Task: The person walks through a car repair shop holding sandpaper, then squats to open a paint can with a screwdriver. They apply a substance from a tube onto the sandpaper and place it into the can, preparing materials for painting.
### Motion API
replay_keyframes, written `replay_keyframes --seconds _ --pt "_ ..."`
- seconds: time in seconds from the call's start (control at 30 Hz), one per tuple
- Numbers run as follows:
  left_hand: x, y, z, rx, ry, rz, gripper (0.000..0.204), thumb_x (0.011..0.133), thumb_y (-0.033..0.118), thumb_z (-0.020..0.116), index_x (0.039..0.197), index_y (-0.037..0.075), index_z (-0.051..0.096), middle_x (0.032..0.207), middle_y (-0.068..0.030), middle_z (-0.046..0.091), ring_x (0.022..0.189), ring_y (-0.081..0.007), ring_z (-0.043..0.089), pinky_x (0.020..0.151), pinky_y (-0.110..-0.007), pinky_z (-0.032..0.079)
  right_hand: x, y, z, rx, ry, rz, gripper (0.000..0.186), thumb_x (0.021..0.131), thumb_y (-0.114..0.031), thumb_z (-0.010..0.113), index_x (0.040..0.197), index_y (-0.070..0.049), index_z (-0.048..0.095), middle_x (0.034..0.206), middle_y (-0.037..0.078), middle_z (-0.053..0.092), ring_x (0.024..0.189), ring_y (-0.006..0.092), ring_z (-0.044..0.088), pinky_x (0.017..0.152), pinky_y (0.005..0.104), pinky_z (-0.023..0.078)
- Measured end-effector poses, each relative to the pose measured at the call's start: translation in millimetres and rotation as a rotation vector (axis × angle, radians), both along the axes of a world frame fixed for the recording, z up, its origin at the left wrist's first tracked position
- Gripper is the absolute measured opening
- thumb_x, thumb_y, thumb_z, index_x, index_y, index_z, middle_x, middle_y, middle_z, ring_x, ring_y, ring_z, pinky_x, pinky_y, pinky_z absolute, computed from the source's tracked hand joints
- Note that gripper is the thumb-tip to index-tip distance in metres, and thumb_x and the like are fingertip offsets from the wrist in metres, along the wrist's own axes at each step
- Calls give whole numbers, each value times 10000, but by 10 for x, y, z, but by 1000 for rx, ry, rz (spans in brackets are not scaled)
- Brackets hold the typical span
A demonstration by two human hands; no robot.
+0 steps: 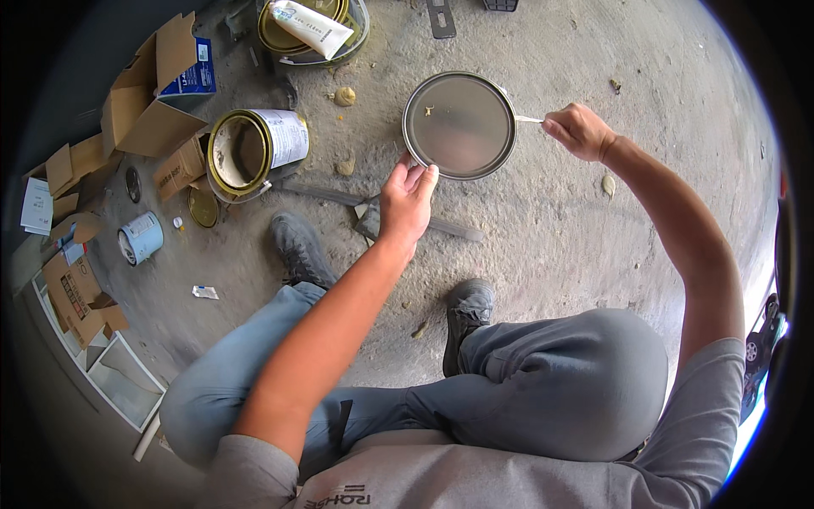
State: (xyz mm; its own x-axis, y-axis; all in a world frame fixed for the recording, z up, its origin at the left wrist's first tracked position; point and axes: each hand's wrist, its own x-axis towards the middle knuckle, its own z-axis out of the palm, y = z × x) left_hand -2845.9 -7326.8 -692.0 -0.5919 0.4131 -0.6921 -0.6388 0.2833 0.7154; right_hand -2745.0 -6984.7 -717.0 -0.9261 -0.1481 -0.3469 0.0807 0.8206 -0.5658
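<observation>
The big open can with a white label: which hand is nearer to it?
Left. The left hand is right of the big open can, gripping the round grey lid; the right hand is farther right, holding a thin white piece.

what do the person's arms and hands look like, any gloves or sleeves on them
The left hand and right hand are bare, with no gloves, and both forearms are uncovered. Higher up come short, plain grey sleeves, with no marking visible on them. They belong to a grey shirt with a dark print on its front.
</observation>
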Motion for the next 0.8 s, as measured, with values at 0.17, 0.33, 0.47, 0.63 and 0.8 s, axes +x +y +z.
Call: replay_keyframes --seconds 0.17,0.33,0.47,0.63,0.8 --pt "-71 -37 -68 52 22 -56 491 999 214 643 1433 43 489 1363 -69 604 1264 -147 530 1086 -320 388 82 -142 424 286 23 -32 487 1074 -367 459 711 -55 551 544 110 501 465 293 480 523 438 438" --pt "-164 -34 -69 75 71 -88 453 983 159 657 1375 -26 523 1356 -104 609 1246 -165 564 1068 -290 416 -39 -604 1102 579 -138 -97 457 1051 -377 499 751 -61 637 576 113 600 512 293 601 575 434 509" --pt "-366 -22 -29 41 -4 -82 421 987 195 659 1321 -45 572 1318 -120 636 1221 -171 586 1058 -301 431 -122 -828 1355 634 -241 -65 412 1040 -330 528 768 -55 671 643 119 667 604 285 685 630 420 545" --pt "-538 -20 -98 -15 -35 -190 376 1012 293 628 1282 34 601 1248 -35 645 1139 -134 592 1024 -356 464 -163 -991 1410 749 -258 45 349 1036 -292 544 822 -57 686 632 97 676 613 221 702 610 380 554" --pt "-493 -35 -142 61 -82 -123 341 1017 266 627 1247 14 630 1185 -41 674 1063 -118 618 978 -321 492 21 -598 1009 521 -229 -53 525 1080 -366 448 692 -103 684 570 49 632 444 150 578 450 352 486"
